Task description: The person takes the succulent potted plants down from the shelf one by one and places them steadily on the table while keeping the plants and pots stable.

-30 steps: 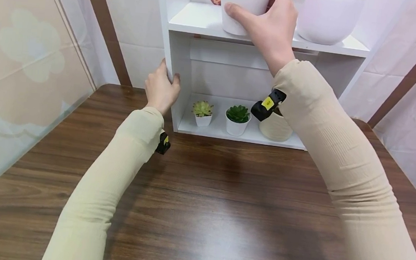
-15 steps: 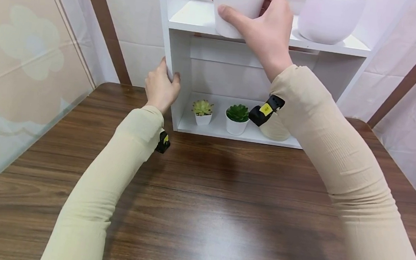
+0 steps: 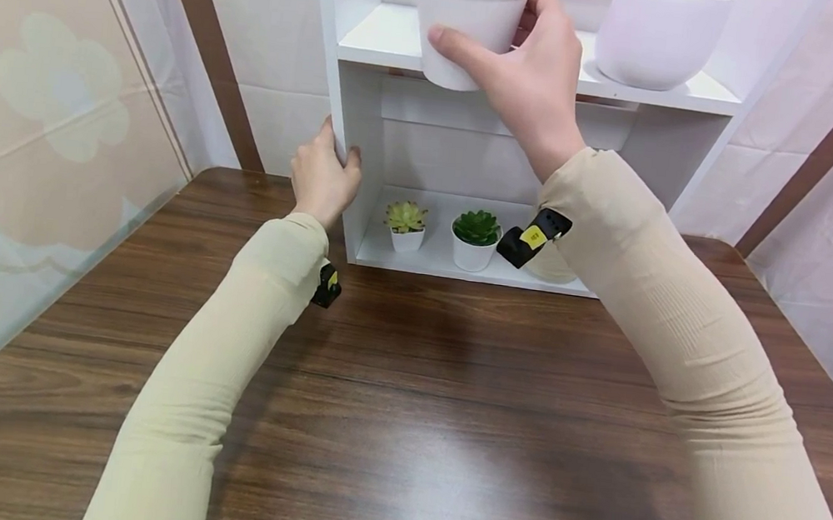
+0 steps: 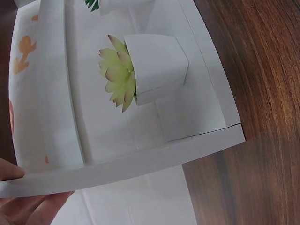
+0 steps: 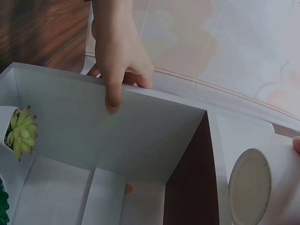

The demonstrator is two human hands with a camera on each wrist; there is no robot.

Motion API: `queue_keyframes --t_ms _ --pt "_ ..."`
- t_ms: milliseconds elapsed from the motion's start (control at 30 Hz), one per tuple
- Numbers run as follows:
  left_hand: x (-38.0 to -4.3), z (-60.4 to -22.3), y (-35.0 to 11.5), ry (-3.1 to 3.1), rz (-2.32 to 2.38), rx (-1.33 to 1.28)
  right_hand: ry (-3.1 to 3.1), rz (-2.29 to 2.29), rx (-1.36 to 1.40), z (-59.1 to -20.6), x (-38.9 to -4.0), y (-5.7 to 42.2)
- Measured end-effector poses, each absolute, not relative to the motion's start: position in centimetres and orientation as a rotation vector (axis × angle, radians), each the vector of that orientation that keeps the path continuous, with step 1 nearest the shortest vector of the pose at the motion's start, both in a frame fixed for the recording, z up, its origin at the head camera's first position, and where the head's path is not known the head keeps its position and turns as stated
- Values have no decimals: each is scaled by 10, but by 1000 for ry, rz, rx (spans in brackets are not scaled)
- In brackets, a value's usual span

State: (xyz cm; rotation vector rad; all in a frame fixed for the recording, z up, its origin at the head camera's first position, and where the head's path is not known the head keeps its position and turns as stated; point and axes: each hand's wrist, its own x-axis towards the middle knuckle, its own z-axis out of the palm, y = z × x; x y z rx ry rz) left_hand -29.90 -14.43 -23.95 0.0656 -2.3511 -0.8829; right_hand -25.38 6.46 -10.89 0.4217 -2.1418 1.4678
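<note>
My right hand [image 3: 534, 87] holds a white pot [image 3: 469, 26], with the thumb on its near side and fingers behind it. The pot is in front of the upper board of a white shelf unit [image 3: 365, 129], its top cut off by the view. Its round base [image 5: 251, 187] faces the right wrist camera. My left hand [image 3: 325, 174] grips the unit's left side panel [image 5: 108, 117], thumb on the inner face and fingers outside.
On the bottom board stand a light green succulent [image 3: 405, 227], a dark green succulent [image 3: 474, 239] and a pale round object [image 3: 553, 265], partly hidden by my right wrist. Another white planter [image 3: 660, 36] stands on the upper board's right. A brown wooden table [image 3: 404, 393] extends in front.
My right hand has brought the white pot toward me, slightly left and lower in the head view, past the upper board's front edge. My left hand stays on the side panel.
</note>
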Motion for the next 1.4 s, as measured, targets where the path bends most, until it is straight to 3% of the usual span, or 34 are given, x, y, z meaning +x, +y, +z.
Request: queue_keyframes --t_ms 1400 --pt "-298 -240 -144 -2342 -867 66 -2198 1529 497 -155 -229 71"
